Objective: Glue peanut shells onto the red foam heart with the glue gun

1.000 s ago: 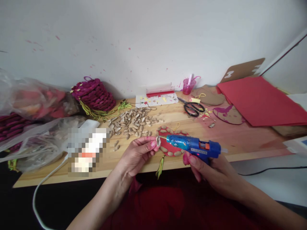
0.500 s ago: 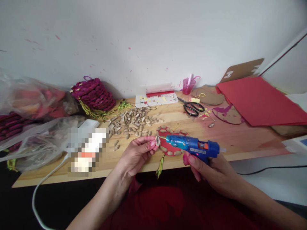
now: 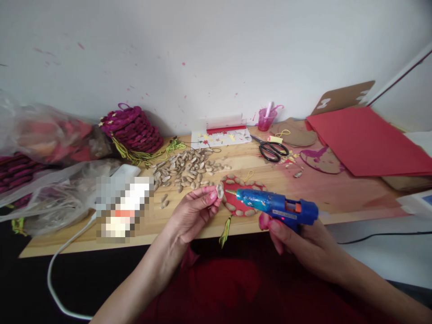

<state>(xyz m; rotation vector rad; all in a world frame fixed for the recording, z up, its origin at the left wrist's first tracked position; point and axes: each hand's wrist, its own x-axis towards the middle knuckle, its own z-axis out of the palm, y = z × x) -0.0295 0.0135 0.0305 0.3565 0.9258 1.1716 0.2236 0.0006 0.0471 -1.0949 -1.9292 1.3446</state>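
Observation:
Pinched in the fingertips of my left hand (image 3: 199, 209) is a peanut shell half (image 3: 220, 191), its hollow side toward the nozzle. My right hand (image 3: 293, 240) grips a blue hot glue gun (image 3: 270, 204) by its handle, a small red light lit on it. The metal nozzle points left, a short gap from the shell. Behind and below the gun lies a red card disc (image 3: 238, 204), edged with peanut shells, with a yellow loop at its top and a yellow-green tassel (image 3: 225, 231). The gun covers part of the disc.
Loose peanut shells (image 3: 189, 167) are heaped on the wooden table (image 3: 189, 234). Black-handled scissors (image 3: 272, 150), a pink cup (image 3: 265, 119), cardboard pieces and red card sheets (image 3: 364, 139) lie right. On the left are purple shell-covered pieces (image 3: 135, 130), plastic bags (image 3: 50, 135) and a white cable (image 3: 54, 288).
My right hand has drawn the glue gun slightly right and down, so its nozzle has come away from the peanut shell. My left hand has raised and turned the shell a little.

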